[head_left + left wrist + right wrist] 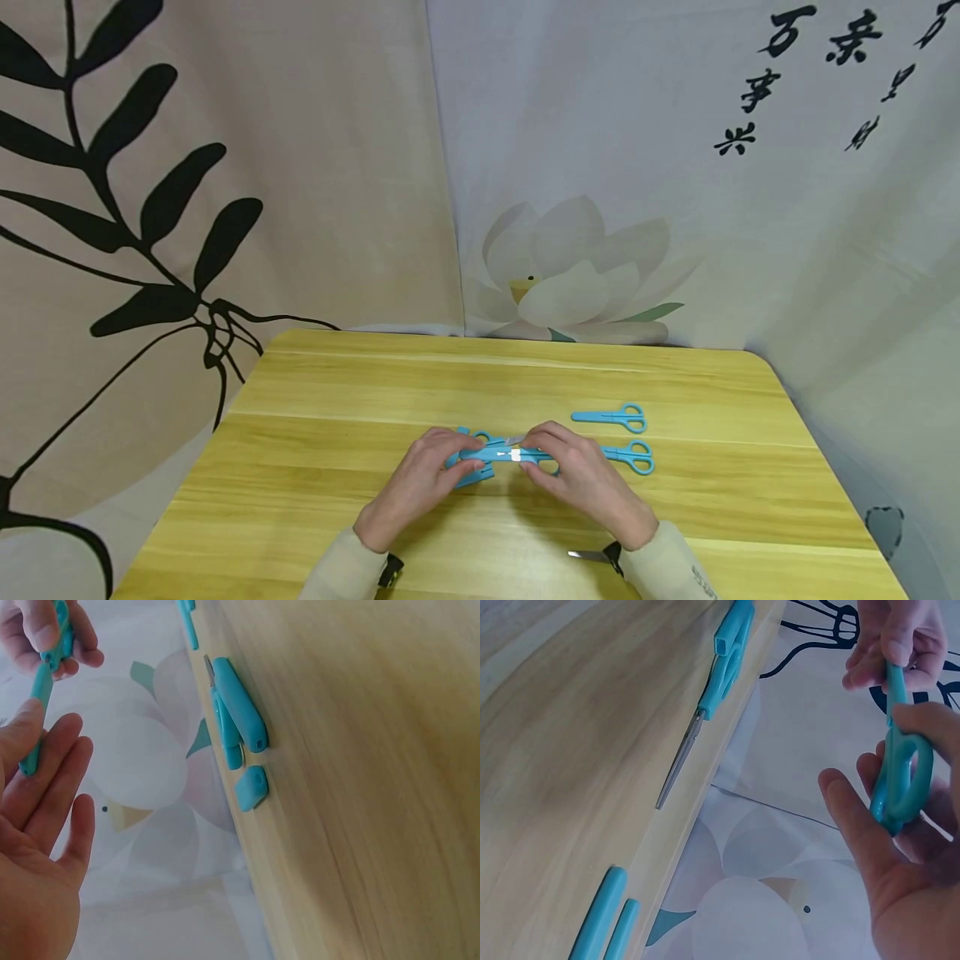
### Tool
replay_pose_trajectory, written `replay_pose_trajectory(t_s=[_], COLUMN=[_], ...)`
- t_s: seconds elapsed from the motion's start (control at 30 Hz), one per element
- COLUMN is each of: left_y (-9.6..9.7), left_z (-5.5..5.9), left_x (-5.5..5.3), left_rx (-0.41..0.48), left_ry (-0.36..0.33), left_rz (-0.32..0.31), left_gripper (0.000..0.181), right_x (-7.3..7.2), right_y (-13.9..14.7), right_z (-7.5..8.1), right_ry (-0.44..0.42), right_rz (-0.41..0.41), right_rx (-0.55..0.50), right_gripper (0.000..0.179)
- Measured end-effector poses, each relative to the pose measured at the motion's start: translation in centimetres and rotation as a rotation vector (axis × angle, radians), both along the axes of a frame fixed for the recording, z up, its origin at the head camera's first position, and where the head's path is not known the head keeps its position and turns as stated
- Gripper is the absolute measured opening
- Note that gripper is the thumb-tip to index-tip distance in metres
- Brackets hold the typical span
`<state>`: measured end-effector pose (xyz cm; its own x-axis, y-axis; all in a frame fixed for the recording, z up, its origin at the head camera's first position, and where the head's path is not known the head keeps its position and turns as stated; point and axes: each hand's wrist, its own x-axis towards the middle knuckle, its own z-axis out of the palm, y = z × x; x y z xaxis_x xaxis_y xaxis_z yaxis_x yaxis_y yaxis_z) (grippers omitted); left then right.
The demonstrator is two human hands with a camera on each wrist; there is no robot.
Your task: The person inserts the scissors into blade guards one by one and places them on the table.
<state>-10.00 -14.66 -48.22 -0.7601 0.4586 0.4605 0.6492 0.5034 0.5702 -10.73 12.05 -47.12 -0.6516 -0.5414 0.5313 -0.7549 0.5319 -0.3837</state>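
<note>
Your left hand (pixel 431 467) pinches a blue cover (pixel 480 455) between its thumb and first finger. In the left wrist view, your other fingers on that hand stick out, spread and almost straight. Your right hand (pixel 581 471) grips the blue scissors (pixel 907 780) by the handle loops, with your thumb on one side and fingers bent round the other. You have both held up over the table (pixel 300 517), in a line, with the cover meeting the handle.

You can't see the blade of these scissors, and you can't tell how far it goes into the cover. Your right hand hides part of the handle. Your hands also hide some of the things behind them in the head view. A shiny bit by your right wrist is hard to make out.

A second pair of scissors (pixel 718 684) lies on the table with its thin grey blade bare. A loose cover (pixel 240 705) lies just beside it, and a short blue piece (pixel 253 787) sits near its end. Over to your right are two more pairs: the far pair (pixel 611 417) is in its cover, and the near pair (pixel 636 457) is partly behind your right hand.
</note>
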Motion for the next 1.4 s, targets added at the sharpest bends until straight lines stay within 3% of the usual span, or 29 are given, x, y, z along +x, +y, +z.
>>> replay_pose_trajectory(t_s=[1.1,1.2,1.4], left_y=[0.2,0.25,0.26], left_z=[0.17,0.17,-0.11], left_x=[-0.12,-0.23,-0.53], left_rx=[0.005,-0.001,-0.02], left_ry=[0.009,0.018,0.1], left_rz=[0.004,0.009,0.044], left_gripper=[0.023,0.024,0.027], right_x=[-0.2,-0.32,-0.38], right_y=[-0.25,-0.19,0.06], right_z=[0.52,0.56,0.74], right_ry=[0.041,0.052,0.047], right_rz=[0.017,0.015,-0.013], right_rx=[0.006,0.012,0.037], right_gripper=[0.025,0.026,0.026])
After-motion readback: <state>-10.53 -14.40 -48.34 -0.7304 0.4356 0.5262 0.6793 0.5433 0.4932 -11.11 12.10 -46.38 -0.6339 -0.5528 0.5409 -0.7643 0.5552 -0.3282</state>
